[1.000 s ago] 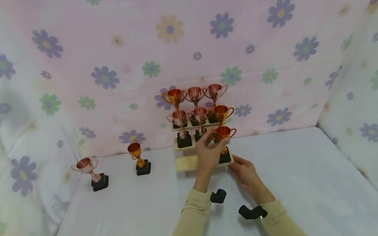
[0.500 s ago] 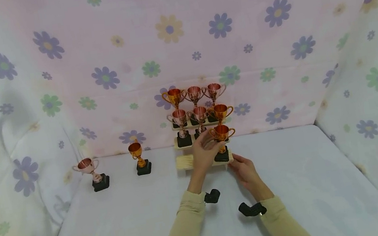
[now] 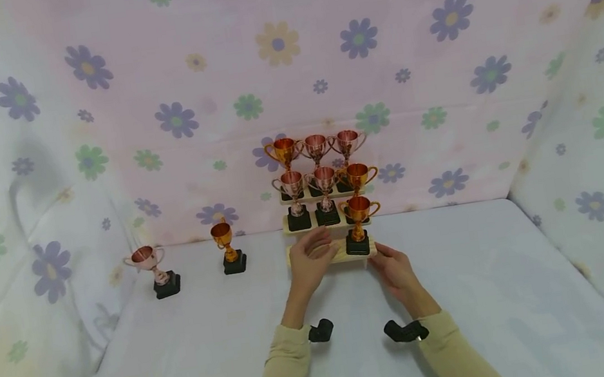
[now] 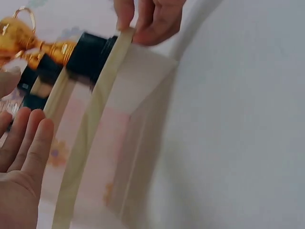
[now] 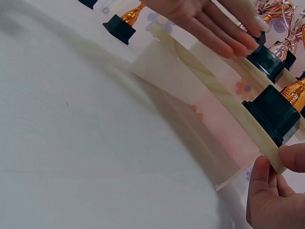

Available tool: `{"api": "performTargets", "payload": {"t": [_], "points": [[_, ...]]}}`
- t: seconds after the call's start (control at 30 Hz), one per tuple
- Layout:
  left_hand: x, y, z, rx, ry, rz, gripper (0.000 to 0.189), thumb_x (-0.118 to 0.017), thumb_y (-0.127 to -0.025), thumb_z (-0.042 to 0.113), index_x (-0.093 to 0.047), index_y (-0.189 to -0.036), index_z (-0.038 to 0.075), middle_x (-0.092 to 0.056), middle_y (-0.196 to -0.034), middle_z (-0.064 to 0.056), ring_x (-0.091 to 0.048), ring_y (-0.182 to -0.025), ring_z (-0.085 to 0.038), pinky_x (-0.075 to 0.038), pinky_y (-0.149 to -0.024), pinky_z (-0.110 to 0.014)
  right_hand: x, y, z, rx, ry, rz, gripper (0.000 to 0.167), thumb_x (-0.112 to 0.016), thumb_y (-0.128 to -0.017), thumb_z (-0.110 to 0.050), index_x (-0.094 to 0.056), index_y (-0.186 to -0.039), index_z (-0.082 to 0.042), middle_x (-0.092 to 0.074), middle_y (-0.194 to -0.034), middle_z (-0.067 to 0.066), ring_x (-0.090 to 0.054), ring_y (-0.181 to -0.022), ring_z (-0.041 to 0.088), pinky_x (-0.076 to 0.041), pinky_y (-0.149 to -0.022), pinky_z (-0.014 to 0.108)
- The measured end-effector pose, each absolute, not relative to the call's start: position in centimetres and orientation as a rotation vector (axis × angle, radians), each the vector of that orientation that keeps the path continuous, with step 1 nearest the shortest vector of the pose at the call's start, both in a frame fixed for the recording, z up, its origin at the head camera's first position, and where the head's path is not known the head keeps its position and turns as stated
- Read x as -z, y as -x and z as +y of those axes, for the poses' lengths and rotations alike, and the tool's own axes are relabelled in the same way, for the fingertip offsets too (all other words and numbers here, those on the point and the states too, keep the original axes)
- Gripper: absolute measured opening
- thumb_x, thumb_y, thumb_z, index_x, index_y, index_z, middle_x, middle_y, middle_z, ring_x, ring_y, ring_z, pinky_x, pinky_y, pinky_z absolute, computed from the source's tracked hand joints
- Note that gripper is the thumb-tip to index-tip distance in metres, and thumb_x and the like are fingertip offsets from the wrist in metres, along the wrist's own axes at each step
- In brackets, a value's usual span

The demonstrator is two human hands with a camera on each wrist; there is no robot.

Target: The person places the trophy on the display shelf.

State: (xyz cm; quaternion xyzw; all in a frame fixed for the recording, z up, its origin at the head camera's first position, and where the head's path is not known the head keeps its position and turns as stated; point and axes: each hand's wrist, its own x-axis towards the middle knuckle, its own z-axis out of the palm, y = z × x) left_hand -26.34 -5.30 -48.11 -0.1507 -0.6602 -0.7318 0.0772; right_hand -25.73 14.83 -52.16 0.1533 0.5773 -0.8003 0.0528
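Observation:
A three-step wooden display stand holds small trophy cups with dark square bases. At the right end of its lowest step, a gold trophy stands upright. My left hand hovers in front of that step's left part, fingers extended and apart from the trophy. In the left wrist view, the fingers hold nothing. My right hand pinches the right end of the lowest step; the right wrist view shows the thumb on top beside the trophy's base and the fingers underneath.
Pink and gold trophies fill the two upper steps, including a pink trophy at the middle step's left. On the white table to the left stand a rose-pink trophy and a gold trophy. Flowered cloth hangs behind and at both sides.
My left hand has let go of the gold trophy on the lowest step and drawn back to the left. The right hand keeps its grip on the stand.

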Motion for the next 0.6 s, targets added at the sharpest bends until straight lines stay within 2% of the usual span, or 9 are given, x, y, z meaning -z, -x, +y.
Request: {"api": "performTargets", "payload": {"t": [0.13,0.2,0.33,0.47,0.6], "points": [[48.5,25.8,-8.3,2.110,0.428,-2.114,0.043,-0.074,-0.087,-0.009,-0.061,-0.127,-0.013,-0.064,-0.118,-0.035,-0.062,-0.110,-0.054,-0.060,-0.096,-0.045,52.2,25.7,15.0,2.426,-0.467,1.747,0.051,-0.046,-0.106,-0.002,-0.032,-0.153,0.010,-0.034,-0.160,0.024,-0.040,-0.141,0.030,-0.033,-0.123,0.041],[49.2,25.9,-10.0,2.066,0.403,-2.199,0.041,-0.075,-0.087,-0.008,-0.063,-0.126,-0.012,-0.066,-0.116,-0.033,-0.064,-0.108,-0.048,-0.060,-0.095,-0.044,52.2,25.6,15.1,2.429,-0.460,1.739,0.051,-0.045,-0.106,0.000,-0.030,-0.153,0.011,-0.032,-0.160,0.024,-0.039,-0.140,0.030,-0.033,-0.123,0.040],[50.0,25.7,-13.6,1.979,0.353,-2.318,0.038,-0.076,-0.087,-0.005,-0.066,-0.123,-0.009,-0.069,-0.113,-0.029,-0.068,-0.103,-0.036,-0.062,-0.089,-0.031,52.1,25.6,15.2,2.421,-0.460,1.742,0.051,-0.044,-0.106,0.000,-0.029,-0.154,0.010,-0.032,-0.161,0.023,-0.039,-0.141,0.029,-0.033,-0.123,0.039],[49.7,24.9,-17.0,1.895,0.291,-2.335,0.034,-0.078,-0.088,0.001,-0.069,-0.119,-0.005,-0.069,-0.113,-0.028,-0.069,-0.100,-0.028,-0.060,-0.084,-0.020,51.9,25.7,15.1,2.420,-0.458,1.736,0.052,-0.044,-0.106,-0.001,-0.028,-0.155,0.009,-0.031,-0.162,0.023,-0.038,-0.142,0.029,-0.032,-0.123,0.038],[49.8,24.3,-19.8,1.810,0.045,-2.309,0.030,-0.079,-0.087,0.000,-0.070,-0.114,-0.007,-0.069,-0.111,-0.029,-0.069,-0.091,-0.014,-0.057,-0.079,-0.012,51.8,25.6,14.9,2.424,-0.465,1.721,0.052,-0.044,-0.106,0.001,-0.029,-0.154,0.010,-0.031,-0.161,0.023,-0.038,-0.141,0.029,-0.033,-0.123,0.038]]}}
